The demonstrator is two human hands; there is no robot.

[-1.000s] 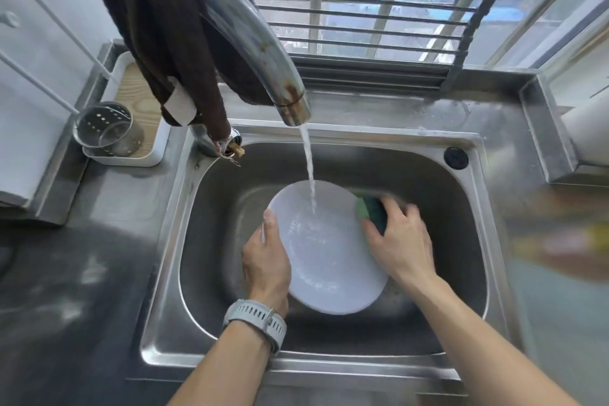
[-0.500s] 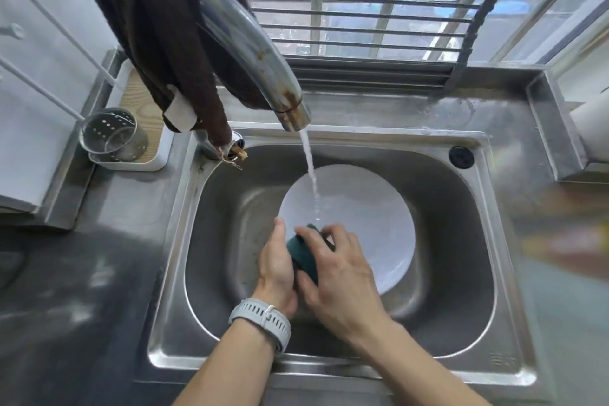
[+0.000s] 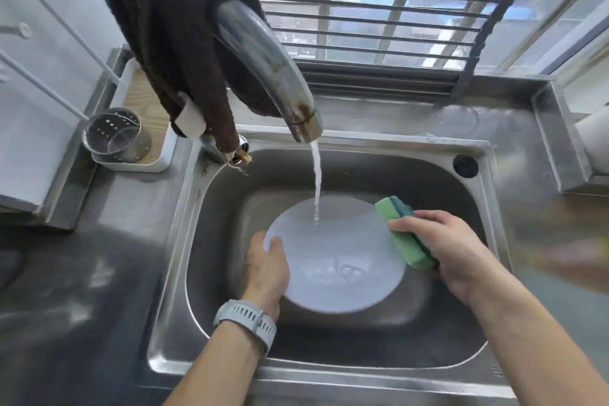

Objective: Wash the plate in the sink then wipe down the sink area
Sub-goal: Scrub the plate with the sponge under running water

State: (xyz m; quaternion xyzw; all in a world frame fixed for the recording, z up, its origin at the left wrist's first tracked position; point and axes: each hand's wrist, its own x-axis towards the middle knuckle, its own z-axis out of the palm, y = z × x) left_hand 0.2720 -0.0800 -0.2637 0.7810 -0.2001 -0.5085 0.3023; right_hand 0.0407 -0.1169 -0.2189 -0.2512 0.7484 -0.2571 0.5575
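Well, the left hand (image 3: 267,269) grips the round white plate (image 3: 336,257) by its rim, fingers hidden beneath; the right hand (image 3: 451,250) clasps the green rectangular sponge (image 3: 403,234), fingertips tucked behind it; right counter blurred.

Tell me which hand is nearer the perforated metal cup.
Left. The left hand grips the plate's left rim, on the side toward the perforated metal cup; the right hand is across the plate.
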